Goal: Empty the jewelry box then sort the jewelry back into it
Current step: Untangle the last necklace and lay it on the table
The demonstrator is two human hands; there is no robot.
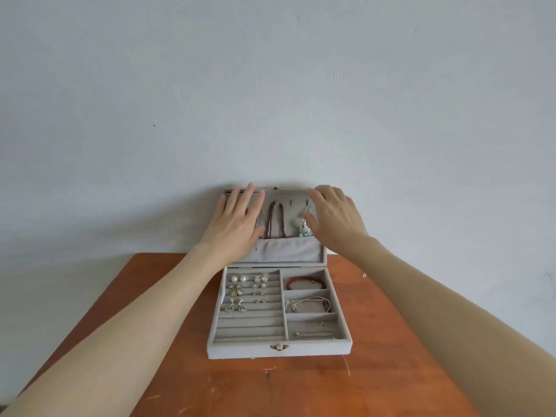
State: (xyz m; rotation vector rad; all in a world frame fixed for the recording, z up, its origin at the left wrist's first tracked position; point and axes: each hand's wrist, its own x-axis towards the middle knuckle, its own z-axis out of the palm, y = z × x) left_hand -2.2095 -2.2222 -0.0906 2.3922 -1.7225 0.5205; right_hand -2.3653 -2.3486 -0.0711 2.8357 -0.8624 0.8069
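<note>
A grey velvet jewelry box (278,353) stands on the table with its lid (285,251) upright. My left hand (237,218) lies flat with straight fingers on the left of the lid's inside. My right hand (334,218) reaches the lid's right top edge, fingers relaxed. A dark beaded necklace (275,219) and a silver pendant (305,228) hang inside the lid between my hands. Several earrings (248,288) sit in the left ring rows. A red bracelet (305,282), a silver bracelet (310,303) and a thin chain (314,334) fill the right compartments.
The box sits on an orange-brown wooden table (270,389) pushed against a pale grey wall (270,85). A tiny bit of jewelry (364,275) lies on the table to the right of the box. Both forearms stretch in from the lower corners.
</note>
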